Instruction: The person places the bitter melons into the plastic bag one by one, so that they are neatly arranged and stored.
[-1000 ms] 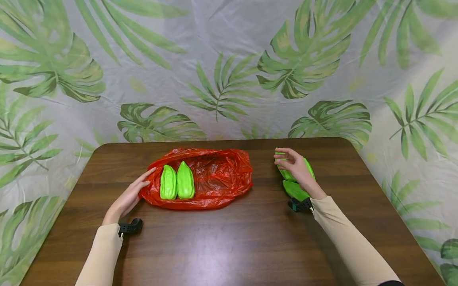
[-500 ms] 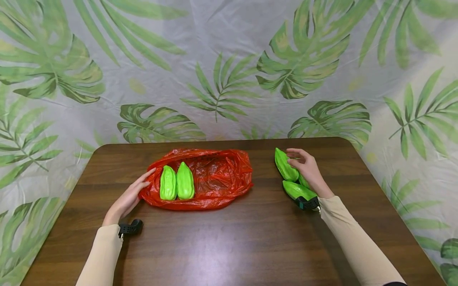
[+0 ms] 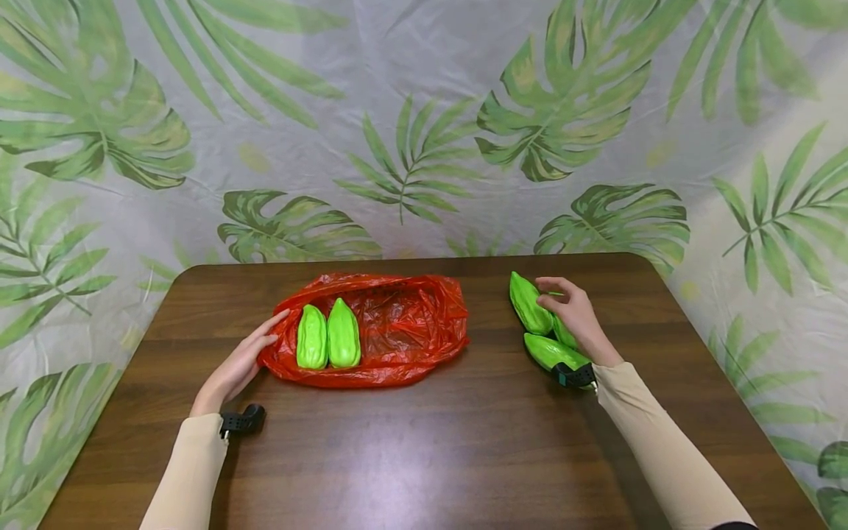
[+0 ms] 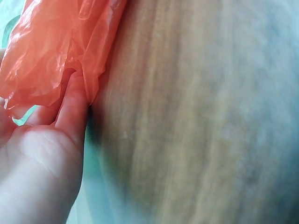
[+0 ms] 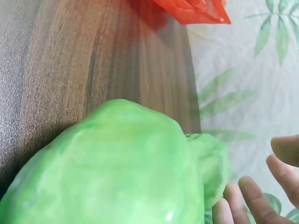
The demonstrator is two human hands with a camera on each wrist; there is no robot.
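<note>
My left hand (image 3: 235, 368) lies at the left end of a red plastic bag (image 3: 397, 377), its fingers fairly straight. In the left wrist view, fingertips reach into the crinkled red plastic (image 4: 42, 56). Two bright green, ridged gourds (image 3: 343, 335) with pointed tips lie side by side inside the bag's mouth. At the right, several similar gourds (image 3: 530, 305) lie together on the table. Over them hovers my right hand (image 3: 579, 316), fingers loosely bent. In the right wrist view, thumb and fingers stand apart with nothing between them, beside a large green gourd (image 5: 121, 163).
The dark brown wooden table (image 3: 397, 456) has its back edge just behind the bag. A pale cloth with green leaf prints (image 3: 411, 169) hangs behind and at both sides. Black wrist cameras (image 3: 244, 419) sit on both wrists.
My right hand has drawn back a little to the right and toward me over the right-hand gourds, showing more of them. The left hand and the bag have not visibly moved.
</note>
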